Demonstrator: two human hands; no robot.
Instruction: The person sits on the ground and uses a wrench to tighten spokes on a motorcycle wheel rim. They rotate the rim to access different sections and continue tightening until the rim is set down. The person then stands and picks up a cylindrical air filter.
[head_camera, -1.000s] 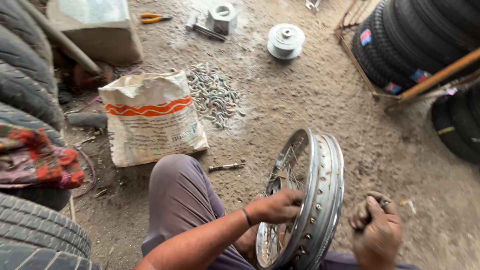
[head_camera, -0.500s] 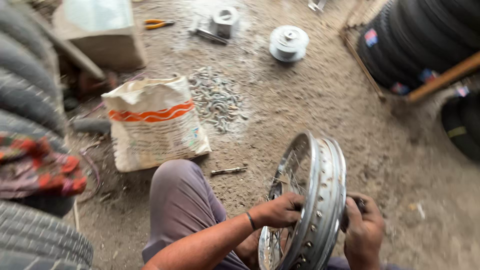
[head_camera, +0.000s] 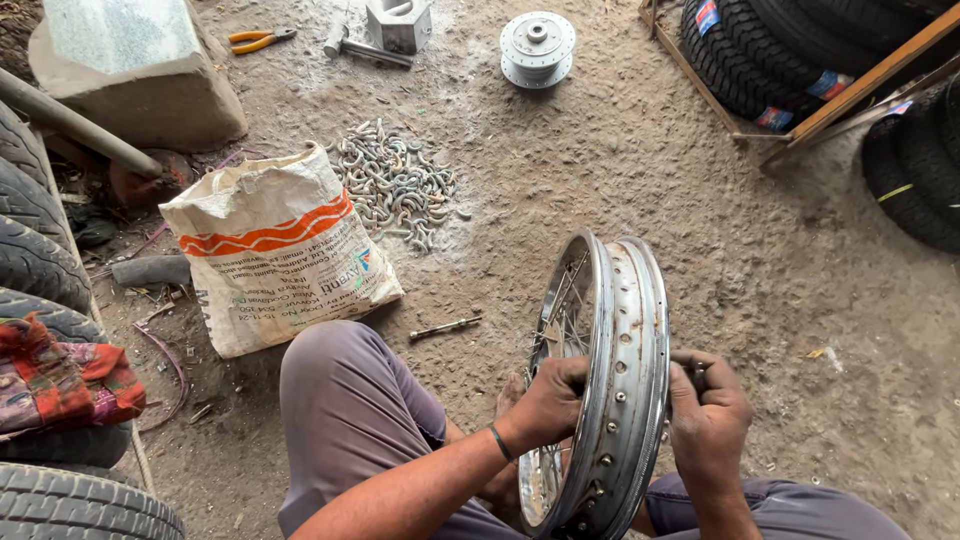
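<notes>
Hands hold a shiny metal wheel rim (head_camera: 612, 380) that stands up on its edge between the person's knees, on the dirt floor (head_camera: 620, 170). The left hand (head_camera: 548, 398) is curled shut around the rim's left edge, next to the thin spokes (head_camera: 560, 300). The right hand (head_camera: 708, 412) is closed too, pressed against the rim's right edge, and it seems to grip a small dark thing, but I cannot tell what it is.

A white sack (head_camera: 275, 250) with an orange wavy stripe sits on the floor near the left knee. A small metal rod (head_camera: 445, 326) lies just beside the sack. A pile of bent metal bits (head_camera: 395, 185) lies behind the sack. A round silver hub (head_camera: 537, 47) sits far off at the top. Orange pliers (head_camera: 258, 39) lie near a big stone block (head_camera: 135, 70). Black tyres (head_camera: 40, 250) are stacked on the left, and more tyres (head_camera: 770, 50) sit at the top right.
</notes>
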